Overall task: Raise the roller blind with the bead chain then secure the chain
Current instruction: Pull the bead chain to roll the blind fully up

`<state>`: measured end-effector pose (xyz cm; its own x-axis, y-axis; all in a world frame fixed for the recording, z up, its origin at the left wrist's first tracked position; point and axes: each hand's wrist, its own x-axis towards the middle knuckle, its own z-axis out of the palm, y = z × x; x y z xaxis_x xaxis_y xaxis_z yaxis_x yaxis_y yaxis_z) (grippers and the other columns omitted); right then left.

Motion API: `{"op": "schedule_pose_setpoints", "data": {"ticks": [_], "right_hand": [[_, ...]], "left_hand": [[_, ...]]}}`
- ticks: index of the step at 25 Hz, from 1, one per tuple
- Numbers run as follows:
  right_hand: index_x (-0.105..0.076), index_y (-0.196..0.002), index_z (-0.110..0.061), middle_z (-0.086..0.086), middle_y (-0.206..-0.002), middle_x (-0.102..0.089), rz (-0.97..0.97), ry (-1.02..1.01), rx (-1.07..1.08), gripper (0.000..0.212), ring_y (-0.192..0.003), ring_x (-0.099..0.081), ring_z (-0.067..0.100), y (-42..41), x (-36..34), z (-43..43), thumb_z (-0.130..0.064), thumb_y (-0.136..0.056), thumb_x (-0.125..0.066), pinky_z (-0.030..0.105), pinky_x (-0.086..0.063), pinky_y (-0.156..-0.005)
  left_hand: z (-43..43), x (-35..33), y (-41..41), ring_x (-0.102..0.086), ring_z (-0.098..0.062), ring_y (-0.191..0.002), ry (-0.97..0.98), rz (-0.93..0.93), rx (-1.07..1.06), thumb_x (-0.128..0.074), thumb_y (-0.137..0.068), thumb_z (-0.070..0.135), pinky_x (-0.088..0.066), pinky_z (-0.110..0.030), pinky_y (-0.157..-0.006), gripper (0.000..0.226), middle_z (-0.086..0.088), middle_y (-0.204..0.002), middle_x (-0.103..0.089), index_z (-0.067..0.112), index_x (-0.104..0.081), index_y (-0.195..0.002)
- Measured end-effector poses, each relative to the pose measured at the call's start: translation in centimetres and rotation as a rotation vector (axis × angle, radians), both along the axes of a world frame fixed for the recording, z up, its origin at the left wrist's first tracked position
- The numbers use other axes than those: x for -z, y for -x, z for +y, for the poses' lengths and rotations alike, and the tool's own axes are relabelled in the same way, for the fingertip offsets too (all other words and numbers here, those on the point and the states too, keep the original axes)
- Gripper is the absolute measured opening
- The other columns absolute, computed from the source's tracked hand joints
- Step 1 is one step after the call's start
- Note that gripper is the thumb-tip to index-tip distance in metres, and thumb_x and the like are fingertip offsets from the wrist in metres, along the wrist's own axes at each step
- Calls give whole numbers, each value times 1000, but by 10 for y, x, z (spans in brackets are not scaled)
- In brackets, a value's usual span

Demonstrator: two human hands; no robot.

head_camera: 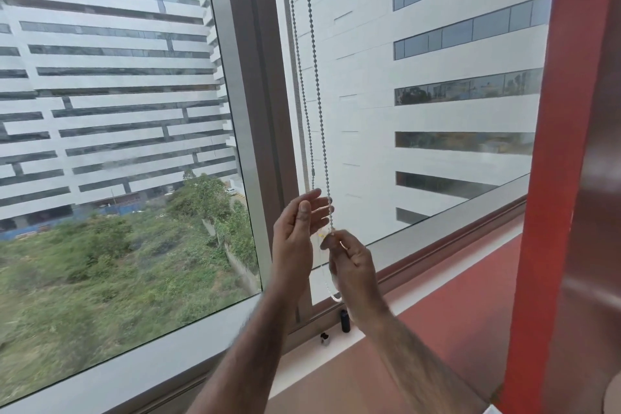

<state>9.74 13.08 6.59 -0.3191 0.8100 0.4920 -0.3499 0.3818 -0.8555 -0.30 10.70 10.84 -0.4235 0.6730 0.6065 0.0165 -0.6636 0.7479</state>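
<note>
pale bead chain (317,84), two vertical strands

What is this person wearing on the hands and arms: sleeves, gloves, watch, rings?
Nothing worn shows. The left hand and right hand are bare, no gloves, rings or watch. Both forearms are bare and hairy to the frame edge; no sleeve in view.

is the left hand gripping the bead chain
No, the left hand is held flat with straight fingers beside the bead chain; only the right hand pinches it.
</note>
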Motion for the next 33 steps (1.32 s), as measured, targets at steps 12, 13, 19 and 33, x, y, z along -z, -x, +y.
{"op": "schedule_pose_setpoints", "data": {"ticks": [12, 13, 19, 33], "right_hand": [[-59, -86, -1, -6, -52, -39, -79, 13, -105, 22, -43, -33, 8, 2, 31, 5, -18, -98, -49, 21, -30, -42], [-64, -87, -4, 1, -55, -47, -89, 14, -121, 24, -47, -42, 12, -1, 26, 7, -21, -101, -52, 22, -38, -46], [-73, -97, -10, 11, -95, -78, 97, -37, 114, 28, -90, -74, 19, -12, -44, 24, -20, -107, -48, 29, -57, -83], [-63, -98, -7, -5, -51, -30, 175, 70, -187, 22, -41, -17, 8, 24, -78, -9, -13, -107, -44, 23, -12, -42]], "left_hand": [[12, -19, -27, -27, -9, -50, -40, 122, -196, -45, -110, 21, -25, -20, -46, 30, 6, -58, -33, 19, -71, -95], [13, -18, -21, -27, -10, -50, -42, 134, -225, -45, -110, 22, -25, -22, -45, 29, 7, -57, -32, 17, -69, -94], [12, 14, -12, -30, -5, -51, 2, 161, -293, -44, -110, 17, -27, -22, -50, 29, 14, -55, -40, 13, -65, -91], [-15, 75, -11, -28, -14, -62, 136, 207, -163, -45, -102, 21, -25, -38, -56, 30, -1, -67, -36, 2, -45, -79]]}}
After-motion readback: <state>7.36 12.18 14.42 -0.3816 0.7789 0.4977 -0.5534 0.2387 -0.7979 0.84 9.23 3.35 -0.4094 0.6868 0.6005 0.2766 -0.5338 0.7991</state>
